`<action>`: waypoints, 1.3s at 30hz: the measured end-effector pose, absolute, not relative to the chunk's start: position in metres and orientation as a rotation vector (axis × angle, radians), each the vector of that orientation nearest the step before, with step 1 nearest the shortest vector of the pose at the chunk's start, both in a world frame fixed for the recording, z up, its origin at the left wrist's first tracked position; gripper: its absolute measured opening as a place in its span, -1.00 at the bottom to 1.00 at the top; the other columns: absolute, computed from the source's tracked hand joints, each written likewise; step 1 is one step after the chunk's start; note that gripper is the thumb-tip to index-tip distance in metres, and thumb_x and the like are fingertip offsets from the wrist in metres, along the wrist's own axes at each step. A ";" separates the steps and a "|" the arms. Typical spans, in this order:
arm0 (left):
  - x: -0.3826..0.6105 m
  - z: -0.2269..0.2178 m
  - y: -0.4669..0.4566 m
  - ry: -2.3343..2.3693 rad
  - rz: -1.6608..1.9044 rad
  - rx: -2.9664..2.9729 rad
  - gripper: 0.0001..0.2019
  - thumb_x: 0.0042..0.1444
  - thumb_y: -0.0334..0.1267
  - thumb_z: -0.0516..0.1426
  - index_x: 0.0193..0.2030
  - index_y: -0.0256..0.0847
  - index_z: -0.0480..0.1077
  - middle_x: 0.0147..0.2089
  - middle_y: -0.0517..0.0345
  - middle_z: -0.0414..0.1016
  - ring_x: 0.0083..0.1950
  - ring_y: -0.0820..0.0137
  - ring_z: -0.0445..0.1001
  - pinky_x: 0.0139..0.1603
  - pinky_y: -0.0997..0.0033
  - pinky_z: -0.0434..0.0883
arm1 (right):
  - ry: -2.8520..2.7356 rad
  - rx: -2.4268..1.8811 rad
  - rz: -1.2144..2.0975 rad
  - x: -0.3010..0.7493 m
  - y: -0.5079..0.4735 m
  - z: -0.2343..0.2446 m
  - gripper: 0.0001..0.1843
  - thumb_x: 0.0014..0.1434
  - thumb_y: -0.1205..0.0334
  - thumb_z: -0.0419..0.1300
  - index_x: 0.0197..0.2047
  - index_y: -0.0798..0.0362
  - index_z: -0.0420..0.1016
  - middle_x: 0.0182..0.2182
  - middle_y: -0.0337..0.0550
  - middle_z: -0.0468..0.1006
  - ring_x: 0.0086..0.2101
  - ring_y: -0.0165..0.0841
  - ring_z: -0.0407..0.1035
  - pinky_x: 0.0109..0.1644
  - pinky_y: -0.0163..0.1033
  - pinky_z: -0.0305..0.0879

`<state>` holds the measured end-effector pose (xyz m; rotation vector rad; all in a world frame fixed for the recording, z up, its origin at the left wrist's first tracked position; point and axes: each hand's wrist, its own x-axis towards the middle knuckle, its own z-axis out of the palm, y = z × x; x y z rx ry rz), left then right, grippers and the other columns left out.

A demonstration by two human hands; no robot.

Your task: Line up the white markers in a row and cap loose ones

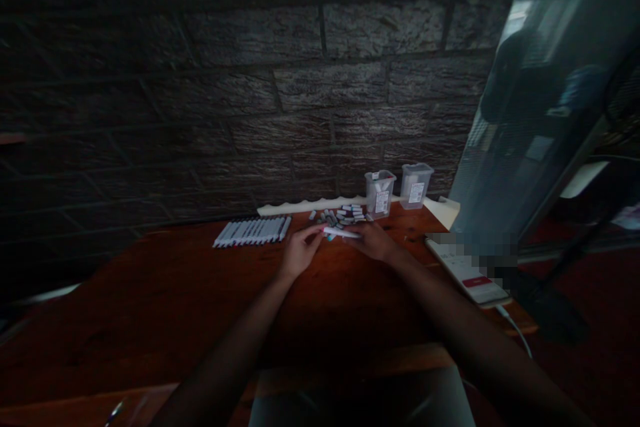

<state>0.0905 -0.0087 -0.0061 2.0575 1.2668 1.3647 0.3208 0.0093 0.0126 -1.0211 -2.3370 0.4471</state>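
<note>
Both my hands meet over the far middle of a reddish wooden table (pixel 150 307). My left hand (pixel 299 251) pinches one end of a white marker pen (pixel 341 233), and my right hand (pixel 373 240) grips its other end, fingers closed. Just beyond the hands lies a heap of several small marker caps or short pieces (pixel 343 215). To the left, a neat row of several white markers (pixel 253 231) lies side by side on the table.
Two clear plastic cups with labels (pixel 380 193) (pixel 416 185) stand by the dark brick wall. A white scalloped strip (pixel 300 206) lies along the wall. A white device with a cable (pixel 470 273) rests at the table's right edge, beside a tall grey panel (pixel 530 113).
</note>
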 end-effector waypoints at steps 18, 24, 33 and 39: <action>0.091 0.002 -0.011 1.358 1.489 2.036 -0.69 0.22 -0.15 0.06 0.07 -0.18 0.36 -0.07 0.05 0.57 -0.07 0.30 0.53 0.03 0.25 0.42 | -0.977 -0.416 1.567 0.309 0.005 0.041 -0.39 -0.03 -0.45 0.12 -0.48 -0.04 0.12 -0.62 -0.38 0.17 -0.63 -0.46 0.07 -0.59 -0.33 0.10; 0.095 0.005 -0.016 1.404 1.444 2.091 -0.68 0.22 -0.15 0.05 0.06 -0.20 0.37 -0.09 0.05 0.58 -0.11 0.30 0.53 -0.10 0.30 0.45 | -0.864 -0.373 1.631 0.324 0.015 0.041 -0.38 0.03 -0.35 0.07 -0.65 -0.04 -0.06 -0.77 -0.43 -0.09 -0.71 -0.53 -0.20 -0.67 -0.36 -0.12; 0.095 0.006 -0.017 1.396 1.437 2.113 -0.70 0.20 -0.16 0.07 0.02 -0.19 0.40 -0.11 0.05 0.59 -0.12 0.28 0.55 -0.07 0.29 0.46 | -0.988 -0.572 1.697 0.317 0.009 0.039 -0.36 0.02 -0.46 -0.06 -0.62 -0.04 0.00 -0.80 -0.46 -0.13 -0.73 -0.53 -0.24 -0.67 -0.35 -0.17; 0.096 0.006 -0.018 1.400 1.450 2.093 -0.70 0.21 -0.14 0.05 0.02 -0.17 0.40 -0.12 0.06 0.59 -0.10 0.26 0.54 -0.06 0.26 0.46 | -1.016 -0.731 1.411 0.307 0.010 0.030 -0.47 -0.01 -0.35 0.18 -0.32 -0.02 0.31 -0.67 -0.43 0.14 -0.70 -0.54 -0.09 -0.67 -0.38 -0.18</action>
